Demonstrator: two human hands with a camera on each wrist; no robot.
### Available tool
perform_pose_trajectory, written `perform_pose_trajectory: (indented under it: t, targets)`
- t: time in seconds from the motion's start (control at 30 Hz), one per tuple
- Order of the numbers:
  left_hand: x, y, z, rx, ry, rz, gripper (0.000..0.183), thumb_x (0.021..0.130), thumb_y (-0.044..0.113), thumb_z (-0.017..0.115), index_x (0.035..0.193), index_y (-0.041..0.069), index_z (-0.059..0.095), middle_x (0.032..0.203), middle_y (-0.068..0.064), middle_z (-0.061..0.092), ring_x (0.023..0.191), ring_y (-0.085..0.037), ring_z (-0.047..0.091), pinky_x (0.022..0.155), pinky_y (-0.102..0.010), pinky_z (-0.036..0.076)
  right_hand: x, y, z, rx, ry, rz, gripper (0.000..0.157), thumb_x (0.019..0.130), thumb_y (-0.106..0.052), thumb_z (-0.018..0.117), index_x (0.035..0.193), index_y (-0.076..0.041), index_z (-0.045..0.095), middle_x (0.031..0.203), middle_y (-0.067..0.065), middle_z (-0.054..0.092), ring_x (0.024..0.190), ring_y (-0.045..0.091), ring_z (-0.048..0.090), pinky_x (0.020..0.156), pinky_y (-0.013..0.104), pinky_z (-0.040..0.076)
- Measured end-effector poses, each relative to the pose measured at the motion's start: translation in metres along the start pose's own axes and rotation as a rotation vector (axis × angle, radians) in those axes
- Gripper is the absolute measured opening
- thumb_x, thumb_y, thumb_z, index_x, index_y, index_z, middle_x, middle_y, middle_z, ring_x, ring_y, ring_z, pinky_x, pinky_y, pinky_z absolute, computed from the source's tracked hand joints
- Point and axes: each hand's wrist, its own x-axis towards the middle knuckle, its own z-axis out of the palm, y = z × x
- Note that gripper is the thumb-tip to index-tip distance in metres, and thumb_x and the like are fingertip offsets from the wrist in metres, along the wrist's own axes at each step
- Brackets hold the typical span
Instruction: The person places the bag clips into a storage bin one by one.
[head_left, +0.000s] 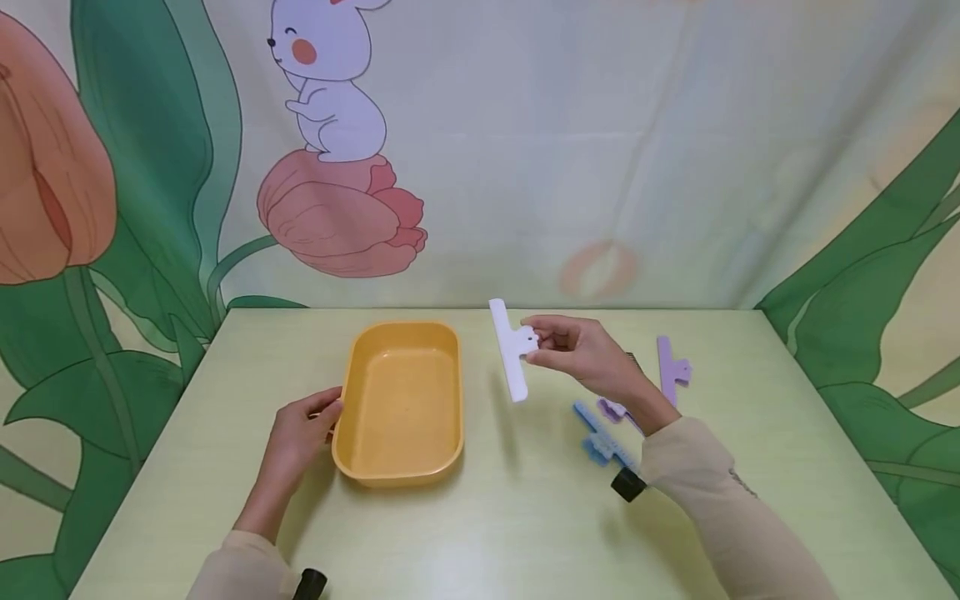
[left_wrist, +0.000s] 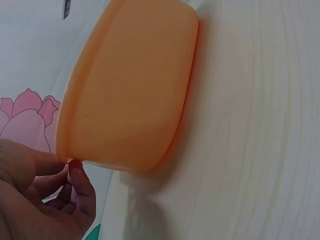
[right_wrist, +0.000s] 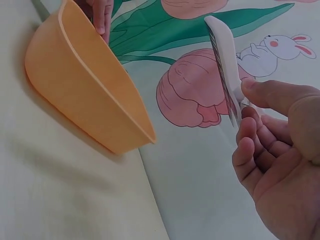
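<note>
My right hand point(head_left: 588, 354) holds a long white clip point(head_left: 510, 350) by its grip, above the table just right of the yellow plastic tray point(head_left: 397, 479). In the right wrist view, the thumb and curled fingers pinch the white clip point(right_wrist: 227, 55) at its handle. My left hand point(head_left: 300, 429) is at the tray's left side. In the left wrist view, thumb and finger pinch the tray's rim point(left_wrist: 67, 125) at one end. Beneath the right forearm lie a blue clip point(head_left: 606, 437) and a partly hidden purple clip point(head_left: 611, 408).
Farther right on the pale table point(head_left: 525, 533) lies another purple clip point(head_left: 666, 371). A cloth backdrop point(head_left: 525, 167) with a rabbit and tulips hangs behind the table's back edge. Black wrist-worn pieces show near both sleeves.
</note>
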Motion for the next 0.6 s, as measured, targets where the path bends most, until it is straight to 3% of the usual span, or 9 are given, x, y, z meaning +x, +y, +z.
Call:
perform_pose_trajectory:
  t: [0.6]
  targets:
    - [0.0,-0.002,0.001,-0.038,0.006,-0.007,0.041,0.108,0.014,0.056,0.144,-0.004,0.056,0.122,-0.025,0.065,0.086,-0.014,0.062,0.068,-0.02,0.054,0.028,0.008,0.053,-0.056,0.0,-0.037,0.044,0.092,-0.009,0.078,0.133,0.002,0.066,0.102,0.007,0.07,0.091,0.021,0.062,0.078,0.023,0.052]
